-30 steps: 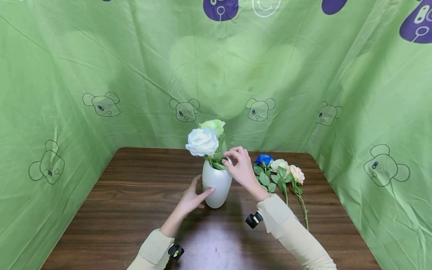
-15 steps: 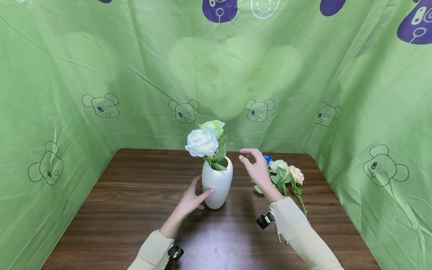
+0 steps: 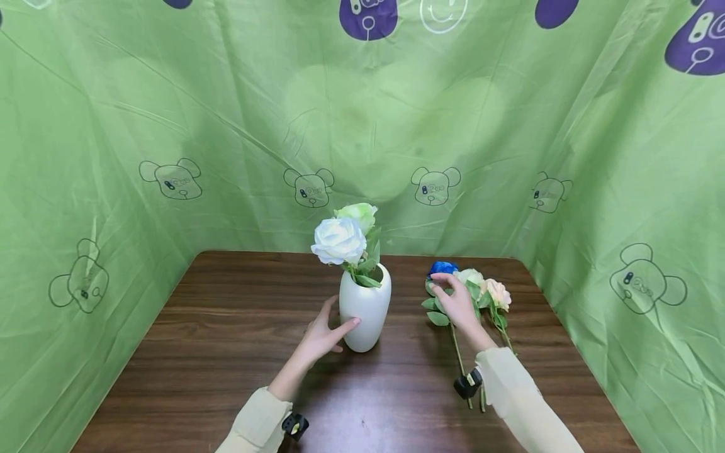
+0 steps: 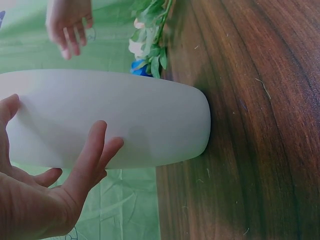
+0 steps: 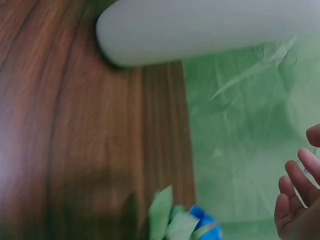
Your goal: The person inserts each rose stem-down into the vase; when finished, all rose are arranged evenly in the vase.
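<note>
One left hand (image 3: 319,336), at left, thumb and fingers spread apart. One right hand (image 3: 457,305), at right and slightly farther, fingers loosely bent, thumb apart

The vase (image 3: 368,305) stands on the table (image 3: 226,340) — two roses (image 3: 338,240) in it, three loose roses (image 3: 498,294) to its right — with a curtain (image 3: 243,94) behind.

Smooth white vase (image 3: 367,308), glossy wood-grain table (image 3: 238,327), creased cloth backdrop (image 3: 238,113)

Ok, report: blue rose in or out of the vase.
Out: the blue rose lies on the table, apart from the vase, by the right hand.
</note>
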Tool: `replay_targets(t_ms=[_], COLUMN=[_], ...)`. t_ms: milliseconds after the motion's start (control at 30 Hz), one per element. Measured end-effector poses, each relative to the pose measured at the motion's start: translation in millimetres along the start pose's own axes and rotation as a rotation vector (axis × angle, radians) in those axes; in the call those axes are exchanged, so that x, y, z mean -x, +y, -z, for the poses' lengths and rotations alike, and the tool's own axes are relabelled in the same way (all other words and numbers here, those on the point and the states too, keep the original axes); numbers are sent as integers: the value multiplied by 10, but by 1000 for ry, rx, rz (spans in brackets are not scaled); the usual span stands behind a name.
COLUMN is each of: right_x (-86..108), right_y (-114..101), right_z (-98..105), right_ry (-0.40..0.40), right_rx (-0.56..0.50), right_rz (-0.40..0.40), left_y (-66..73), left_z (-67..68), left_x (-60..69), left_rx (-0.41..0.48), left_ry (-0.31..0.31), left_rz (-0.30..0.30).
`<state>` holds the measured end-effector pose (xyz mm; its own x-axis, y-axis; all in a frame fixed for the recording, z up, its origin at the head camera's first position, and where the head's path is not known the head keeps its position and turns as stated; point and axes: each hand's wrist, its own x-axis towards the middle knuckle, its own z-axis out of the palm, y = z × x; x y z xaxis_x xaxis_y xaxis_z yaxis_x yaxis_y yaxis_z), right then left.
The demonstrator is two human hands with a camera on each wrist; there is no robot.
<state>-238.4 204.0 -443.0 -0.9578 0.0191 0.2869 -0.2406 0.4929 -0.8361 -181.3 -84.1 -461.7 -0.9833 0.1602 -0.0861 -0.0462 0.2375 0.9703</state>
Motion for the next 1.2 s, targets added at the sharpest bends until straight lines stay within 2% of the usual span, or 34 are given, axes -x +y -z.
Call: replay_targets(t_ms=[200,333,400,467,567,633,700,767,1000,1200], right_x=[60,123,155,185,239,283,324,361,442,451], right_y=[280,485,587,677,775,818,866,909,1024,1097], right_z=[61,95,107,119,139,152,158,153,109,64], right_ry=[-6,-7,-11,-16,-35,-53,-72,-87,-125,-126], right_rx=[80,146,181,204,254,282,309,337,371,338], right_rz=[-85,-139,-167,-199,-246,-270,-285,-292,-332,-316], left_y=[-13,-1,110,113,111,5,19,57,345,396], left_z=[-7,-3,4,5,3,-2,2,7,30,27], left_x=[8,13,74,75,70,8,14,33,200,237], left_rx=[-22,-13,-12,-10,-10,-8,-6,2,-1,-9], left_ry=[16,9,2,0,1,4,2,-1,-15,-14], left_rz=[-25,-2,2,9,14,18,17,15,7,3])
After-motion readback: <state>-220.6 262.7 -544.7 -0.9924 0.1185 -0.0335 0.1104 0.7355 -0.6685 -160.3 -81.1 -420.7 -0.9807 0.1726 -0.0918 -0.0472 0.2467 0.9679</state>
